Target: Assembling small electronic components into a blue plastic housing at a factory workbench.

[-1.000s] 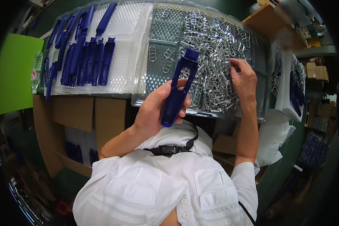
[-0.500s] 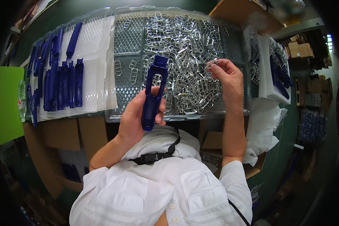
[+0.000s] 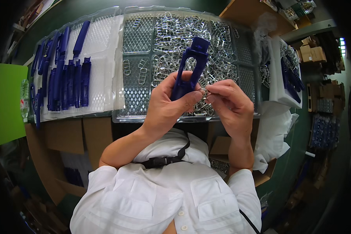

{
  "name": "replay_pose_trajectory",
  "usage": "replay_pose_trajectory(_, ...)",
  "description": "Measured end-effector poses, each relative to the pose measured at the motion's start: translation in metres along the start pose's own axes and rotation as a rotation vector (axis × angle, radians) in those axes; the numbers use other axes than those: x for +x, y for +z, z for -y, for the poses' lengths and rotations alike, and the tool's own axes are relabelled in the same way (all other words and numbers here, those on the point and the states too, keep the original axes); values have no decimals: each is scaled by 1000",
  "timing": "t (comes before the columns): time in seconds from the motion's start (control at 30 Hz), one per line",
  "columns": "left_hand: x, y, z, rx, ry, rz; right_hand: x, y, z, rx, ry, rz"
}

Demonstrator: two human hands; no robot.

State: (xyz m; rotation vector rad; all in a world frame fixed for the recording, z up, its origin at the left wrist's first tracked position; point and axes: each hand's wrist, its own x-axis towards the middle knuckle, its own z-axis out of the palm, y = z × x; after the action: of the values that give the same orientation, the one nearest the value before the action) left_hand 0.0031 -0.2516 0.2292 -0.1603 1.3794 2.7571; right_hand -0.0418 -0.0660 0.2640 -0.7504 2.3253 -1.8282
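My left hand [image 3: 165,103] is wrapped round the lower part of a dark blue plastic handle part [image 3: 195,58], a long piece with an open slot and a wider head. It tilts up and to the right. Close beside it, my right hand [image 3: 232,105] pinches a small shiny metal wire clip [image 3: 203,91] between thumb and fingertips. The clip is at my left thumb tip, partly covered by the fingers. Behind both hands lies a heap of similar metal wire clips [image 3: 175,33] in a clear plastic tray [image 3: 134,113].
On the left, several blue plastic parts [image 3: 82,82] lie in rows on a white-lined tray [image 3: 101,46]. A white foam box [image 3: 277,89] with blue parts and clips stands right. Cardboard boxes [image 3: 64,136] sit below the table edge, and a plastic bottle [image 3: 24,101] lies far left.
My right hand has come down and left from the heap with the metal clip, meeting my left hand. The blue part has risen, moved right and tilted rightward.
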Motion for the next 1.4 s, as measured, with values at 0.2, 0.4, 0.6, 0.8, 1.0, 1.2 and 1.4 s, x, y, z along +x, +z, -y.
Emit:
replay_pose_trajectory(0.2,-10,-12,0,411,181,-40,-9,18,15,-479,-253,-7)
replay_pose_trajectory(0.4,-22,-22,-1,151,2,119,-3,12,25,-400,-251,-107)
replay_pose_trajectory(0.6,-35,-30,1,-106,-160,191,-10,5,32,-293,-179,-150)
replay_pose_trajectory(0.8,-39,-31,3,58,-166,180,-12,3,36,-152,-33,-53)
replay_pose_trajectory(1.0,-43,-30,4,237,-80,161,-11,10,34,-45,20,-120)
replay_pose_trajectory(1.2,-48,-30,11,345,-37,152,-11,30,32,-201,-129,-126)
replay_pose_trajectory(1.4,-52,-30,14,330,-37,160,-15,38,26,-454,-203,-160)
